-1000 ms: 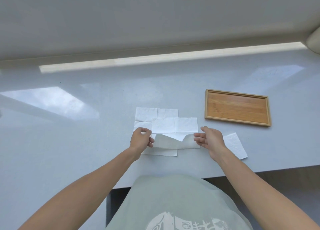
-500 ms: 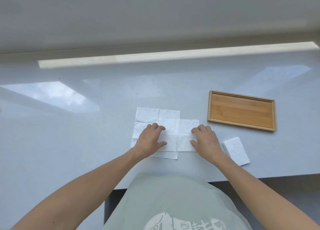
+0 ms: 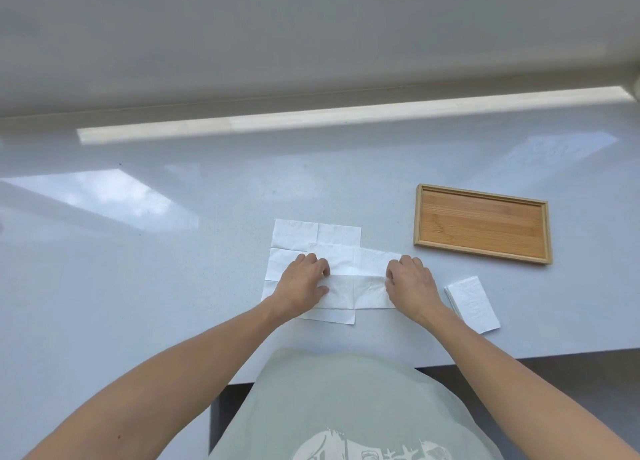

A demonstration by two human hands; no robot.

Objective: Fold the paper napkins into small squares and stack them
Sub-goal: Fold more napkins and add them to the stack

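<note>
On a pale countertop (image 3: 138,286), left hand (image 3: 301,286) and right hand (image 3: 410,284) press flat, unclenched, on the top napkin (image 3: 353,279), near the counter's front edge.

You have one view only, from the camera on your head, so no second view shares the scene. It looks forward and steeply down onto the grey countertop (image 3: 138,286), with your own chest filling the bottom edge at 6 o'clock. The wide lens bends the counter's far edge and the pale wall (image 3: 311,37) at 12 o'clock into a curve. Both forearms enter from 7 and 5 o'clock and meet near centre, close to the lens. The wooden tray (image 3: 419,217) sits at 2 o'clock, farther off, near arm's reach.
</note>
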